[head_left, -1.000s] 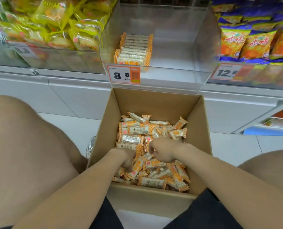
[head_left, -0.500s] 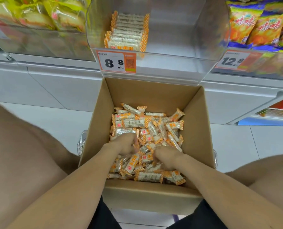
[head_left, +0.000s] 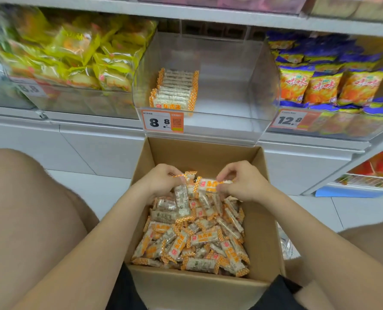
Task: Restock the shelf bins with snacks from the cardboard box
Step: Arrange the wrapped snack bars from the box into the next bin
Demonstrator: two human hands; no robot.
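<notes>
Over the open brown cardboard box (head_left: pixel 261 231) of orange-and-white wrapped snack bars (head_left: pixel 192 238), the left hand (head_left: pixel 161 182) gripped several bars while the right hand (head_left: pixel 245 183) pinched one. The clear plastic shelf bin (head_left: pixel 237 86) above held one neat row.

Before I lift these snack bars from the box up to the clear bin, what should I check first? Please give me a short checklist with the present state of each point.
1. Grip of the left hand on its snack bars: ok.
2. Pinch of the right hand on the labelled bar: ok.
3. Held bars lined up alike: not ok; one hangs down, another lies crosswise.
4. Free room in the clear bin beside the stacked row: ok.
5. Bin top open, without a lid: cannot tell.
</notes>
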